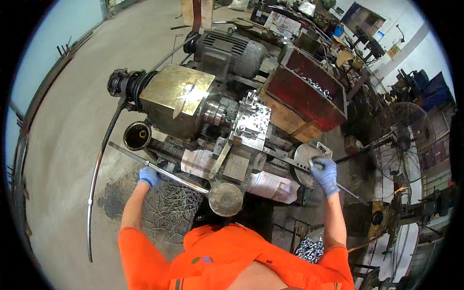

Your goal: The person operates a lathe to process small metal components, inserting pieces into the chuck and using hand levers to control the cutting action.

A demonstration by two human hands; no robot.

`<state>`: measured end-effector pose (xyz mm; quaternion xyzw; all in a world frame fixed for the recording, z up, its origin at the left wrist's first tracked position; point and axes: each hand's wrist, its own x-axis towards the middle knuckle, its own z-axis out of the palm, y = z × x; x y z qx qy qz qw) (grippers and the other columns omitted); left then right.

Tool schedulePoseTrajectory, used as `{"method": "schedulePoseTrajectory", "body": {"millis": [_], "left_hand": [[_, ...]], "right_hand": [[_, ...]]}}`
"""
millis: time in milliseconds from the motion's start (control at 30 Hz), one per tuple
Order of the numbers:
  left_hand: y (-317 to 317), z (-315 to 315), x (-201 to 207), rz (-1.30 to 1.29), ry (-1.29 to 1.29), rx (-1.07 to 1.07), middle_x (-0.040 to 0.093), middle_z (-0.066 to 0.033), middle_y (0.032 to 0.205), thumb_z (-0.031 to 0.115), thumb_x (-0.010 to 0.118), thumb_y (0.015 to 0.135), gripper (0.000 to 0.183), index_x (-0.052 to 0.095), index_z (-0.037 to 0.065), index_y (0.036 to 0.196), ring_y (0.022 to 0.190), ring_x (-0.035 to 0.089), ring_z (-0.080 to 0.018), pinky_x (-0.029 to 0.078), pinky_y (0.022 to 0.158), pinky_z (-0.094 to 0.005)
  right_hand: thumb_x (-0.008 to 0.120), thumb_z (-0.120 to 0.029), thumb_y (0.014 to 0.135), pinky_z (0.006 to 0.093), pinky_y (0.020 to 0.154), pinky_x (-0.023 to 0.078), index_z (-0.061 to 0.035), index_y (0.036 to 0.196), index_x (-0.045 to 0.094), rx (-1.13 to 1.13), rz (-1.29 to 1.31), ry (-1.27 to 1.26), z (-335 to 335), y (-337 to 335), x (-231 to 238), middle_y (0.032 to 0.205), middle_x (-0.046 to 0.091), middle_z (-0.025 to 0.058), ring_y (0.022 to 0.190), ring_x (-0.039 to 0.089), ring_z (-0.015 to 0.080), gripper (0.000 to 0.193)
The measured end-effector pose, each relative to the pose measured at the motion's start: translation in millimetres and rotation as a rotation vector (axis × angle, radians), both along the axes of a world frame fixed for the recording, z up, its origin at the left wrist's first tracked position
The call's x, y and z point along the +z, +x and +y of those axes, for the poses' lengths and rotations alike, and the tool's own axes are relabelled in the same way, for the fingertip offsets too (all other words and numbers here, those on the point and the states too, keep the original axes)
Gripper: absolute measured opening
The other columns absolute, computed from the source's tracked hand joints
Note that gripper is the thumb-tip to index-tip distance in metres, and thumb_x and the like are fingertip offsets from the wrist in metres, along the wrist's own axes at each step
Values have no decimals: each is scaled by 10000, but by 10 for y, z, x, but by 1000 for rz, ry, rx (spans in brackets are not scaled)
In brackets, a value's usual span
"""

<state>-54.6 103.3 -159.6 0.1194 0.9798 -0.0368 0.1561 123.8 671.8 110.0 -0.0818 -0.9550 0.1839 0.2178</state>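
A small metal lathe-like machine stands in front of me, with a brass-coloured cover point(176, 89) over its headstock and a round chuck point(214, 113) at the right of it. My left hand point(149, 177), in a blue glove, is low on the left beside a long steel lever point(169, 176); its fingers are partly hidden. That lever runs toward a round metal disc point(225, 199) close to my body. On the right, my gloved right hand point(326, 176) is closed around the handle end of a flat perforated bar point(287, 159), beside a round handwheel point(304, 155). A tool slide point(253, 124) sits between the hands.
Thin metal rods or shavings point(171, 208) litter the floor at left. A red bin point(307, 89) holds small metal parts; more shiny parts point(309, 249) lie low right. A motor point(232, 52) is behind, a fan point(401, 140) at right, and a long bar point(99, 179) slopes down left.
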Motion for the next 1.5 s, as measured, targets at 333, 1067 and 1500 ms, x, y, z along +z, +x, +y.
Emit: {"method": "schedulePoseTrajectory", "body": {"millis": [333,1067,1500], "left_hand": [[-171,-429,377,29,50,153,653,-129,890,335,570,745,291,641,159,967,859,616,-320,492,729,-404],[-470,64,850,617,1759,1273,587,-99,596,192,589,839,210,565,-15,809,414,553,-180,467,369,-281],[-517,-97,658,580,1818,1247,603,-116,628,116,541,847,147,522,-16,908,419,553,-168,465,384,-268]], "right_hand": [[696,-397,670,392,835,462,-49,1000,633,-474,-522,297,1727,1171,-724,1005,628,181,949,593,331,483],[656,-417,690,429,669,481,-25,826,669,-923,-640,124,1374,3202,-1361,738,633,207,767,618,372,415],[692,-407,657,440,736,485,39,824,623,-1238,-770,61,1261,4149,-1603,853,627,261,857,608,397,482]]}}
